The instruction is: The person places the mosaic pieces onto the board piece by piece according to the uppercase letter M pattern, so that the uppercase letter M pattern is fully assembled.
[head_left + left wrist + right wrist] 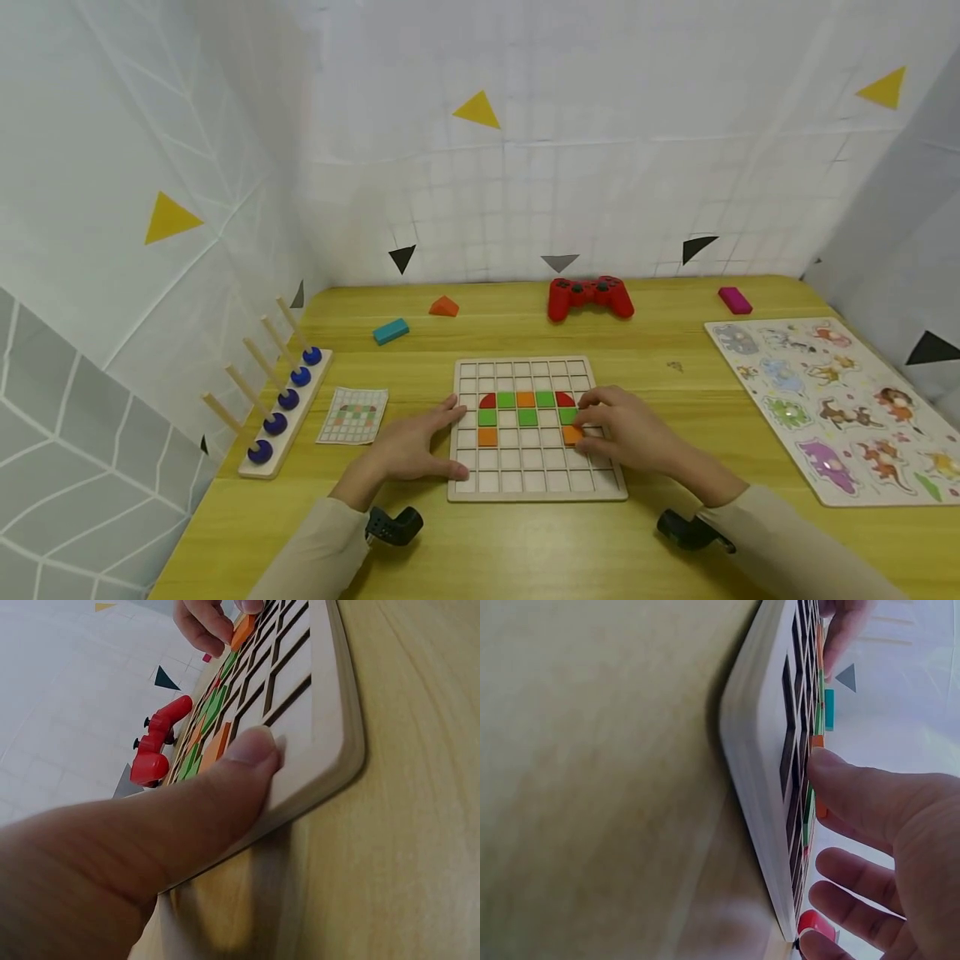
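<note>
Board [537, 487] sits mid-table with an arch of red, green and orange tiles partly laid, most cells bare, as the right hand [626, 432] pinches an orange tile [572, 434] into place and the left hand [408, 446], fingers flat, steadies the left edge.

I see the square wooden grid board [537, 483] mid-tabletop [525, 558], red plastic game controller [590, 297] behind it, flat animal puzzle board [840, 400] right, wooden peg rack [279, 412] left.
</note>
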Tool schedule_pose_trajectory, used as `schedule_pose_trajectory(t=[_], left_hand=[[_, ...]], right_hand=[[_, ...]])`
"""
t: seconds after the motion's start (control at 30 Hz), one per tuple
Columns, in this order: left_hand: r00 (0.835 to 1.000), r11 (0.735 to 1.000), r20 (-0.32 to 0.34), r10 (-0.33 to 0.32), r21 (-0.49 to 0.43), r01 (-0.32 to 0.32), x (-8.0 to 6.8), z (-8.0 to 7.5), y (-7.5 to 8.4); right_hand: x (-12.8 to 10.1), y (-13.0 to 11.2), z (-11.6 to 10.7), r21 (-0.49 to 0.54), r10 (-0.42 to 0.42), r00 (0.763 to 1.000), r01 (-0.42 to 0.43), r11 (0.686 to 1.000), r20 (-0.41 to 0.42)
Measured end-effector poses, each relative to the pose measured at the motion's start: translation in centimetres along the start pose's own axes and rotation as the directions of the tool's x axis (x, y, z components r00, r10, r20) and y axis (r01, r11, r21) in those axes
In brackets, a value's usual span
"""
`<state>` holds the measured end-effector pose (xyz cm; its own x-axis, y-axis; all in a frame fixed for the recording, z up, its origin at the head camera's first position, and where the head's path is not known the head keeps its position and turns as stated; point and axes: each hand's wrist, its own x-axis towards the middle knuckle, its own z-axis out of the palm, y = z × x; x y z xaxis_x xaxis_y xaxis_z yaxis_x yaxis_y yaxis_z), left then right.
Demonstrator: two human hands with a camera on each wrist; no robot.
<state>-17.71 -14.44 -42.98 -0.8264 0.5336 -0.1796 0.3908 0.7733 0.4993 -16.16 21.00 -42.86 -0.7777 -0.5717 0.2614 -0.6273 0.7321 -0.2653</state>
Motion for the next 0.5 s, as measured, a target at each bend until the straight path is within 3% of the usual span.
schedule_pose_trajectory(t=[0.5], left_hand=[[1.0, 1.0, -0.005, 0.006, -0.003, -0.006, 0.02, 0.06, -0.04]], right_hand=[[0.08, 0.06, 0.14, 0.01, 0.039, 0.999, -0.039, 0.999, 0.029]])
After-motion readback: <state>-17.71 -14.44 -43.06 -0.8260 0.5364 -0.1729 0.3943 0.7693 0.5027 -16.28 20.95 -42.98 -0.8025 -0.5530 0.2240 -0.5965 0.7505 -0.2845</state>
